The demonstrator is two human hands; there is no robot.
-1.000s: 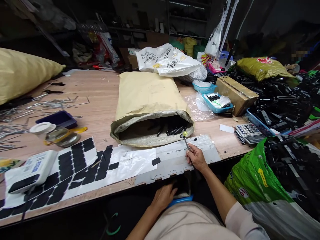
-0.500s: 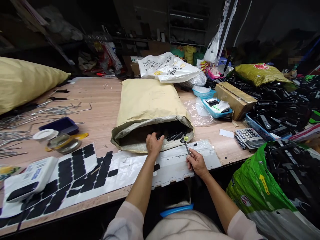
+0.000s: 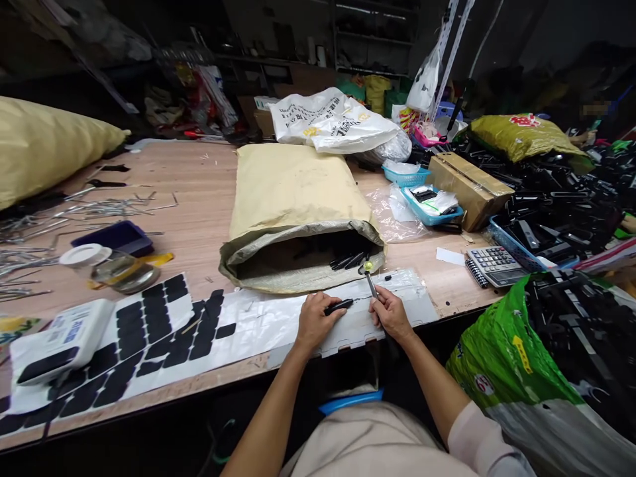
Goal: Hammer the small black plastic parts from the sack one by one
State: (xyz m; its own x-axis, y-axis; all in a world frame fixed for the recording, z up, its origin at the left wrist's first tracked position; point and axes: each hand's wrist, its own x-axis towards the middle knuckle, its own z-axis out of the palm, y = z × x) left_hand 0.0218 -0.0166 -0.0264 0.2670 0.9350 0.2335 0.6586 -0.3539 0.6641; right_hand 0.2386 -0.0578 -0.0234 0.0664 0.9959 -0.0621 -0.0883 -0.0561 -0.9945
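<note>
My left hand (image 3: 317, 322) is closed on a slim black piece (image 3: 340, 306), its tip jutting right over the white sheet (image 3: 278, 318) at the table's front. Beside it, my right hand (image 3: 391, 313) grips a small hammer (image 3: 371, 286) with a metal shaft and a yellow-green end, which points up and away from me. Just beyond both hands lies a cream sack (image 3: 298, 185), its mouth gaping towards me. Several similar black pieces (image 3: 348, 260) show at the right inside its mouth; the deeper inside is dark.
On the left are metal rods (image 3: 99, 209), a glass jar (image 3: 126, 271), a white box (image 3: 64, 341) and black stickers (image 3: 156, 318). A calculator (image 3: 497, 265), cardboard box (image 3: 470, 189) and blue baskets (image 3: 432, 212) stand right. A green bag (image 3: 517, 351) of black tools flanks the table's front edge.
My left hand has come out of the sack's mouth towards me, with a black piece in it. My right hand keeps the hammer in nearly the same place.
</note>
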